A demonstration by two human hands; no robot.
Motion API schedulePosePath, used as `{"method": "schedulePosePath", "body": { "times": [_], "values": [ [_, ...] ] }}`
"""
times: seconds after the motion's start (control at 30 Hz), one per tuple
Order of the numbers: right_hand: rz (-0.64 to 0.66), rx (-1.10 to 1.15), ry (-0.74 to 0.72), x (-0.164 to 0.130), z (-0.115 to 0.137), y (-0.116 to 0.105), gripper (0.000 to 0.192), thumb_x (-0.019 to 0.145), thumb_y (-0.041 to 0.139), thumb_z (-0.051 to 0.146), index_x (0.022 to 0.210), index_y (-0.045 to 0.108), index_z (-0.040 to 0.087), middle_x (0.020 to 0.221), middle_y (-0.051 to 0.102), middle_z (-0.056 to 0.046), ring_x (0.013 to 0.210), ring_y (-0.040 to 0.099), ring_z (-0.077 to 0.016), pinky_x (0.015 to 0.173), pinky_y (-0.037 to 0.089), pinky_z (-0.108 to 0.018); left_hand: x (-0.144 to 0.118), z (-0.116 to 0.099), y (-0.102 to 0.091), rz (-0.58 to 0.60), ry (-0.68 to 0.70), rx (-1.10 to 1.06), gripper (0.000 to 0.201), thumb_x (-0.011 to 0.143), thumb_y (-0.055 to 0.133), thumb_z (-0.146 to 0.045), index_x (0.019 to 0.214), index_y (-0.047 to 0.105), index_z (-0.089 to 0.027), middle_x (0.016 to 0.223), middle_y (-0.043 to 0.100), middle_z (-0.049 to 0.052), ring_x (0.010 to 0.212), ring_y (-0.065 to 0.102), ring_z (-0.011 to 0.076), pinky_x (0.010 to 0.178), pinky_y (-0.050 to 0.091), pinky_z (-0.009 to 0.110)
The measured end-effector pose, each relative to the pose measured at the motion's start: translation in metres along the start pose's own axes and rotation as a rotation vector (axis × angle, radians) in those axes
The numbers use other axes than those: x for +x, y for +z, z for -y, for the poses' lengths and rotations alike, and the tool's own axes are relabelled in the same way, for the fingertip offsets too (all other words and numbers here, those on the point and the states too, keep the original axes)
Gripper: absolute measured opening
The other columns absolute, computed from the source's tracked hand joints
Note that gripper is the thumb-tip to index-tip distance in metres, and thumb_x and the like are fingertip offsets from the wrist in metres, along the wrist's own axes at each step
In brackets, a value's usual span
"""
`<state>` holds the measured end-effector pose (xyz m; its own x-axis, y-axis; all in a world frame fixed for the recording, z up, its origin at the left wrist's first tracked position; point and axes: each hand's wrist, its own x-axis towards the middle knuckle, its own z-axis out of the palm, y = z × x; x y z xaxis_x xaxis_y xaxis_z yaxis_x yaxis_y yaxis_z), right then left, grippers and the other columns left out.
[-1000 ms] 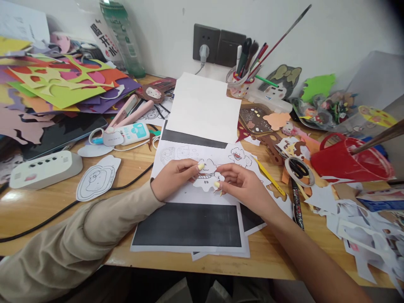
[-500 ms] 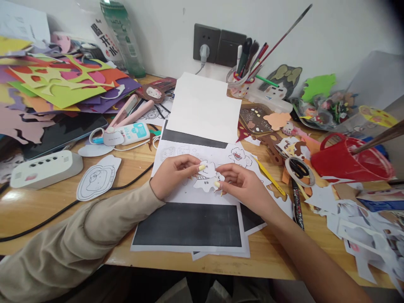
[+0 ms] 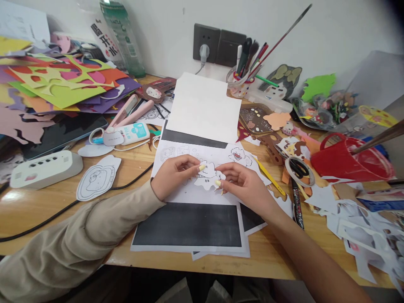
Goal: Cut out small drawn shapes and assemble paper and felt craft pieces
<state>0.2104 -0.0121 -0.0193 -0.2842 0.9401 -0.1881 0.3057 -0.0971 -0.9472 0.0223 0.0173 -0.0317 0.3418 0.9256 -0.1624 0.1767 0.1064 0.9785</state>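
Observation:
Over the printed sheet point(image 3: 186, 241), which carries black blocks and line drawings, I hold small white paper cutouts. My left hand point(image 3: 179, 174) pinches a paper cutout with a drawn face point(image 3: 207, 169) between thumb and fingers. My right hand point(image 3: 244, 183) is closed on a second paper cutout point(image 3: 205, 182) with small printed characters, partly tucked behind the first. The two pieces overlap, and I cannot tell whether they are joined. A fluffy drawn figure point(image 3: 239, 154) lies just beyond my right fingers.
A blank white sheet point(image 3: 203, 107) lies behind my hands. Yellow tweezers point(image 3: 271, 177), a tape roll point(image 3: 309, 172), a black marker point(image 3: 297, 206) and a red cup point(image 3: 344, 158) stand or lie on the right. Coloured paper scraps point(image 3: 66, 82) and a white power strip point(image 3: 47, 168) occupy the left.
The cutout in my right hand has turned and shifted slightly, so its printed part shows differently. My left hand has barely moved.

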Motion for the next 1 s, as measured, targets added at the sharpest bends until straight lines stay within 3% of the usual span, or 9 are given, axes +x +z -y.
{"method": "schedulePosePath", "body": {
  "times": [1.0],
  "values": [
    [-0.016, 0.003, -0.009, 0.0003, 0.0037, 0.0005, 0.025, 0.070, 0.053, 0.017, 0.095, 0.051, 0.020, 0.079, 0.058, 0.000, 0.060, 0.057, -0.0087, 0.060, 0.050, -0.024, 0.0004, 0.0031, 0.0019, -0.011, -0.001, -0.082, 0.016, 0.068, 0.057, -0.027, 0.075, 0.055, -0.012, 0.056, 0.052, -0.003, 0.053, 0.047, 0.0052, 0.053, 0.039, 0.015]
  ]
}}
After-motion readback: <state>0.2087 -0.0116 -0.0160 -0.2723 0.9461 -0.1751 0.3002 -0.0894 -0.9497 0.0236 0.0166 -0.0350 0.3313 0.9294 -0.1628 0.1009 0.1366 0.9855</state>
